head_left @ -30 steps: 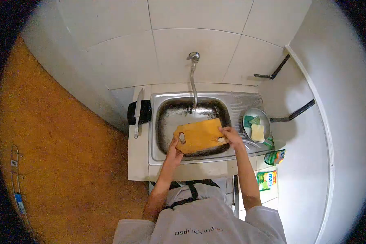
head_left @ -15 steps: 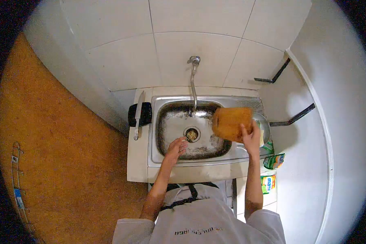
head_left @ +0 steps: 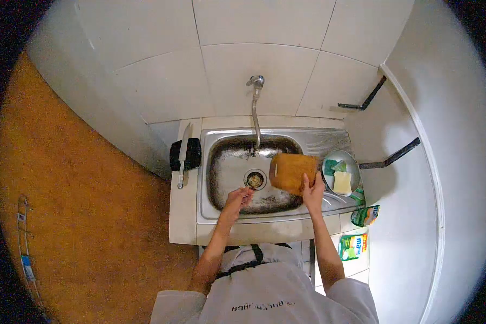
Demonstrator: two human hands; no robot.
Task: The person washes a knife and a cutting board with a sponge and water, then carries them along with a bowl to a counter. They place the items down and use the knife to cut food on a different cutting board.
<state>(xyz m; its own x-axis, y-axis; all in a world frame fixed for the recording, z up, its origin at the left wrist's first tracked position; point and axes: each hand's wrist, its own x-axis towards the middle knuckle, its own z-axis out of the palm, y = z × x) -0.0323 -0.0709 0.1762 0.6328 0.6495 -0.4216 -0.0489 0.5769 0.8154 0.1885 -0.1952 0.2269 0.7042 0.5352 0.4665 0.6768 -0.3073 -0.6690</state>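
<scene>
A brown wooden board [head_left: 292, 171] with a slot near its left end is held over the right part of the metal sink [head_left: 229, 162]. My right hand [head_left: 313, 190] grips its lower right corner, thumb on top. Over the lower part of the basin is my left hand [head_left: 240, 200], its fingers drawn together near the drain [head_left: 255, 180]; whatever they may hold is too small to make out. Right of the board, a bowl [head_left: 332, 186] with a pale yellow sponge [head_left: 342, 183] and a green scrubbing pad [head_left: 330, 166] rests on the drainboard.
A curved faucet [head_left: 257, 119] rises behind the basin. Left of the sink, a knife [head_left: 183, 154] lies across a black object [head_left: 193, 153]. Two green packets [head_left: 365, 215] [head_left: 353, 247] are at the lower right. Black brackets [head_left: 394, 154] stick out from the right wall.
The board has moved left and slightly down with my right hand, uncovering the bowl with the sponge. My left hand has shifted slightly right and down, its fingers closer together.
</scene>
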